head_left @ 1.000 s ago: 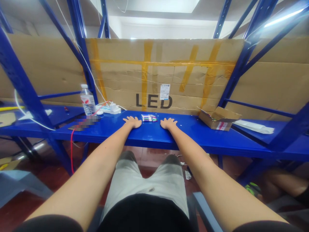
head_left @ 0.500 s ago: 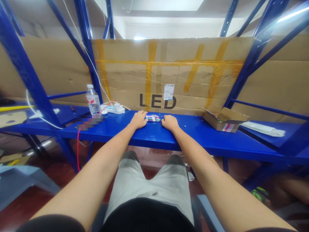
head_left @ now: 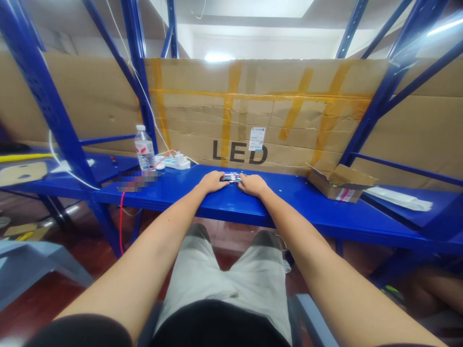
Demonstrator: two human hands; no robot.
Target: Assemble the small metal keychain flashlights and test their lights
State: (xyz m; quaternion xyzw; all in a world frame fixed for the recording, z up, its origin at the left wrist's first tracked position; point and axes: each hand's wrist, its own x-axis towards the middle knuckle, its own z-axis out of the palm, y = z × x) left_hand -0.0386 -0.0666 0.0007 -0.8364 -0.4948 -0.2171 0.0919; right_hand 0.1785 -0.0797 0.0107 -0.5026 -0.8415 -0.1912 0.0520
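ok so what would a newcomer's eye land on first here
The big brown cardboard sheet, crossed with orange tape and printed LED in black, stands out first, upright behind the long glossy blue steel shelf. On that shelf, the left hand and right hand lie palm down on either side of a small bundle of slim multicoloured items.

Small bundle (head_left: 231,178) between the hands (head_left: 213,181) (head_left: 253,184) on the shelf (head_left: 289,202), water bottle (head_left: 144,150) left, cardboard box (head_left: 342,185) right.
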